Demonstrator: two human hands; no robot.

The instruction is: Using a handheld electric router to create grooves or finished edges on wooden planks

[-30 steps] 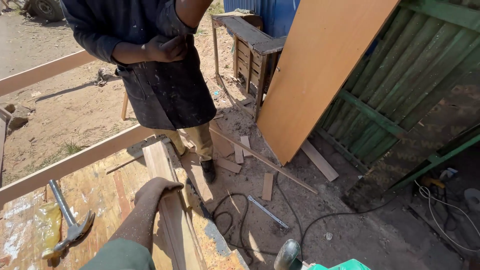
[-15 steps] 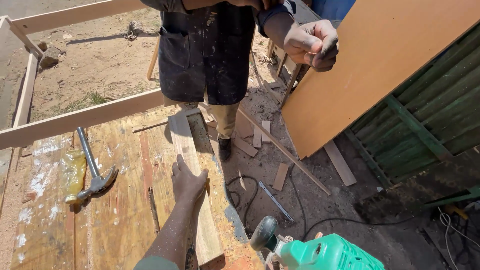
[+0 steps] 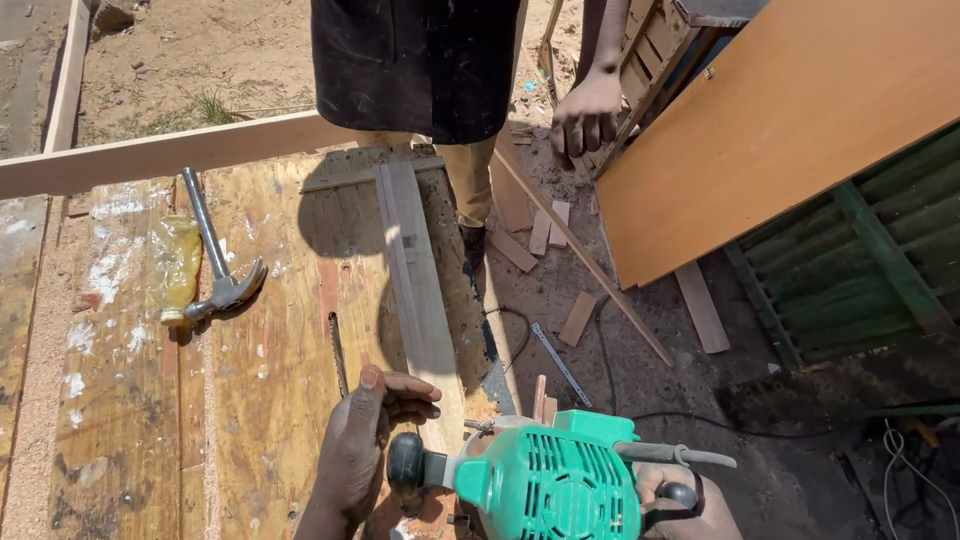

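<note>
Your left hand (image 3: 372,440) presses the strip (image 3: 415,270) flat, your right (image 3: 690,510) grips the router (image 3: 540,480) (no cut shows yet).

Green power tool (image 3: 545,480) now fills the frame at 6 o'clock, up from a sliver at the bottom edge; right hand (image 3: 690,505) grips under it. Left hand (image 3: 365,445) slides down the wooden strip (image 3: 415,275) toward 6. Co-worker's hand (image 3: 587,115) drops at 1 o'clock.
</note>
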